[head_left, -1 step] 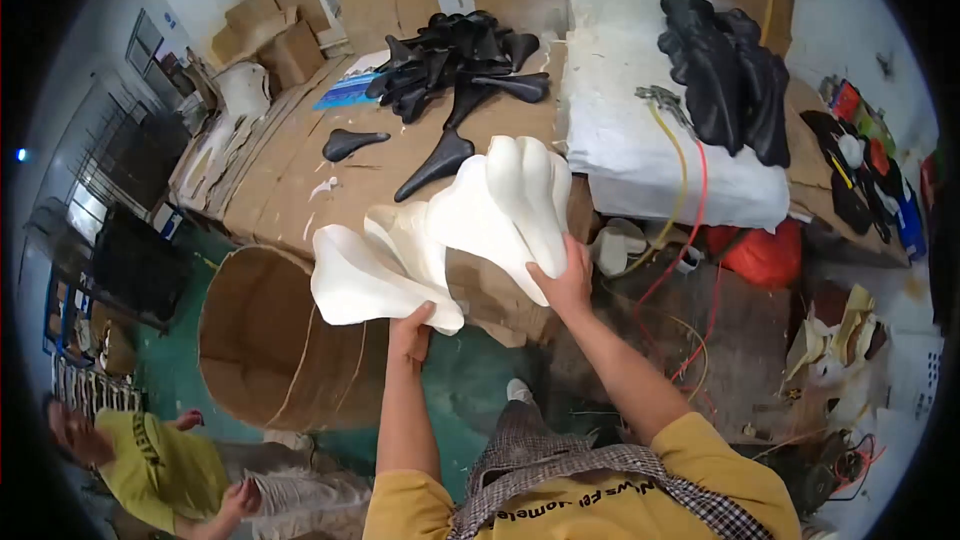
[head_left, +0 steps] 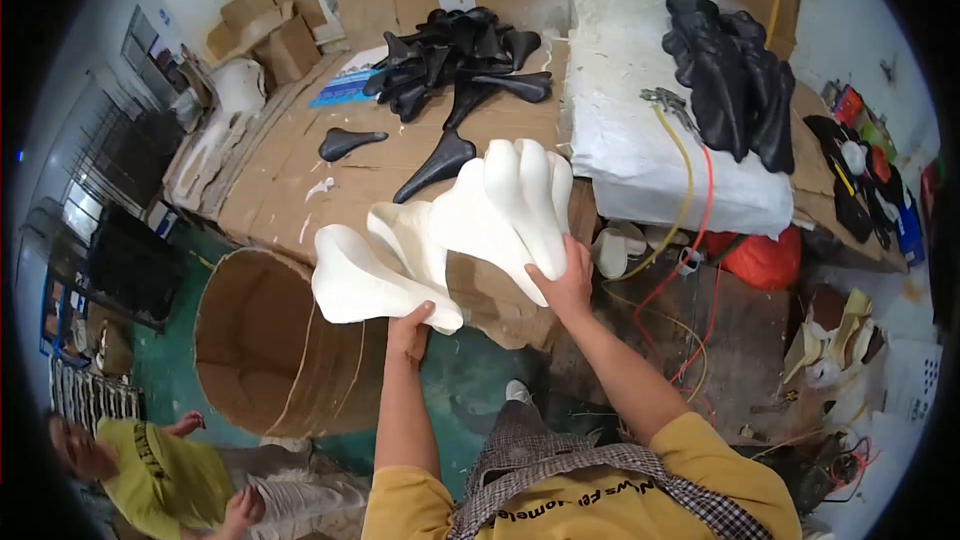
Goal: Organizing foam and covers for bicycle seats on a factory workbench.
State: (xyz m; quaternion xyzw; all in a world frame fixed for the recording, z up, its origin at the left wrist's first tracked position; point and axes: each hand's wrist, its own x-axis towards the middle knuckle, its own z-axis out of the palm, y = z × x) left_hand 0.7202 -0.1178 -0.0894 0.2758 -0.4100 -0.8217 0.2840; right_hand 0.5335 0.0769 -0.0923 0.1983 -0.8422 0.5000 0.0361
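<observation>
My left hand (head_left: 411, 329) is closed around the narrow nose of a white foam bicycle saddle pad (head_left: 362, 278), its wide end pointing away to the left. My right hand (head_left: 569, 289) grips several nested white saddle pads (head_left: 520, 190) by their narrow ends, thumb on top. Between the two hands, another cream-coloured pad (head_left: 399, 231) stands partly hidden behind the left one. All are held over the near edge of the cardboard-covered table (head_left: 275, 202). Just beyond them lies a black bicycle saddle (head_left: 437, 166), and a smaller-looking black saddle (head_left: 350, 143) sits to its left.
A heap of black saddles (head_left: 440, 55) lies farther back. More rows of black saddles (head_left: 715, 70) rest on a white-covered stack (head_left: 620, 70), beside an air gun (head_left: 668, 103) with hoses. A large cardboard drum (head_left: 250, 340) stands left, near another person (head_left: 165, 465).
The view has shifted very slightly. Both hands keep the same hold on the white pads, and the other person's arm has moved a little.
</observation>
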